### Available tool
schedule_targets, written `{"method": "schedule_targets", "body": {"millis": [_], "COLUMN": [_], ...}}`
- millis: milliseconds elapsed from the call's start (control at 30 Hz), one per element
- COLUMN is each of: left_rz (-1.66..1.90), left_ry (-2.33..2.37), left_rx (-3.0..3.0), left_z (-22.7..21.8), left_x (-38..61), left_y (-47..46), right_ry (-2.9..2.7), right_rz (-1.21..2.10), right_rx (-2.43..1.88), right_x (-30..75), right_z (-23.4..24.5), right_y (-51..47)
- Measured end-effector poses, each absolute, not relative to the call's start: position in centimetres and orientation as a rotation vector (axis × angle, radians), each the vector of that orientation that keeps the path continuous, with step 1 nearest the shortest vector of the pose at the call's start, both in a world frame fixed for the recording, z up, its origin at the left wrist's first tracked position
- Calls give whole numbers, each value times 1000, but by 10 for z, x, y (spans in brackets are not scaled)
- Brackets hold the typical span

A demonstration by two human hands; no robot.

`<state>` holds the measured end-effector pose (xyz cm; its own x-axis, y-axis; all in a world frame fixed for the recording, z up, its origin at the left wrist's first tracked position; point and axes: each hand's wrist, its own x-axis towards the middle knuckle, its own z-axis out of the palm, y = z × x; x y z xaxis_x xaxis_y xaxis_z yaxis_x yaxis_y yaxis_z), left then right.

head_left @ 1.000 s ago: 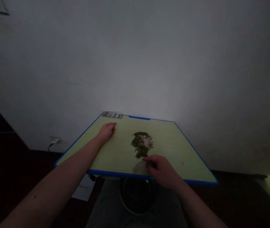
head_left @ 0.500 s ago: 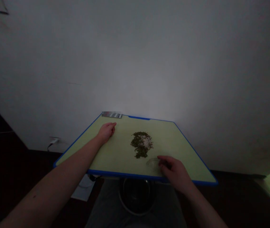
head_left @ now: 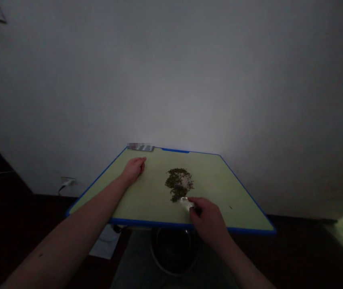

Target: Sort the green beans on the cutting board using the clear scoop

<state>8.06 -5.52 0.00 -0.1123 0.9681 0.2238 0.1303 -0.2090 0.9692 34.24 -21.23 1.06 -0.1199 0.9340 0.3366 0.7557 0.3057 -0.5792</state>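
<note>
Clear cup at the near edge of a pile of green grains

A small clear cup (head_left: 186, 202), tilted, sits at the near tip of the pile of small green grains and white grains (head_left: 179, 183) in the middle of the pale green table (head_left: 219, 180) with a blue rim. The right hand (head_left: 207, 220) grips the cup with thumb and fingers. The left hand (head_left: 133, 168) lies loose, palm down, on the tabletop, well apart from the pile, near a small striped object (head_left: 140, 147) at the far edge.

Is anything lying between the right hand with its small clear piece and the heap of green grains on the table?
Nothing visible. The right hand holds the clear piece at the near edge of the grain heap.
</note>
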Motion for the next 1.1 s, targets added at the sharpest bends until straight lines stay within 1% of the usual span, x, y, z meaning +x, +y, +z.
{"method": "schedule_targets", "body": {"millis": [200, 333, 467, 533, 733, 900, 1100], "left_rz": [1427, 1422, 1427, 1431, 1426, 1418, 1424], "left_ry": [1283, 1274, 1266, 1266, 1271, 1285, 1272], "left_rx": [1403, 1395, 1396, 1406, 1403, 1381, 1396], "left_z": [0, -4, -6, -6, -3, -3, -7], "left_x": [79, 77, 78, 79, 80, 79, 77], "left_y": [-56, -53, -51, -51, -53, -53, -51], "right_ry": [-1817, -1715, -1700, -1760, -1935, -1861, -1656], "right_rz": [366, 504, 612, 606, 450, 394, 536], "right_rx": [-1647, -1600, -1523, -1513, -1456, -1585, -1672], "right_x": [375, 391, 385, 374, 344, 363, 403], "right_z": [8, 6, 4, 4, 10, 6, 1], "right_y": [-207, -205, -206, -208, -209, -206, -202]}}
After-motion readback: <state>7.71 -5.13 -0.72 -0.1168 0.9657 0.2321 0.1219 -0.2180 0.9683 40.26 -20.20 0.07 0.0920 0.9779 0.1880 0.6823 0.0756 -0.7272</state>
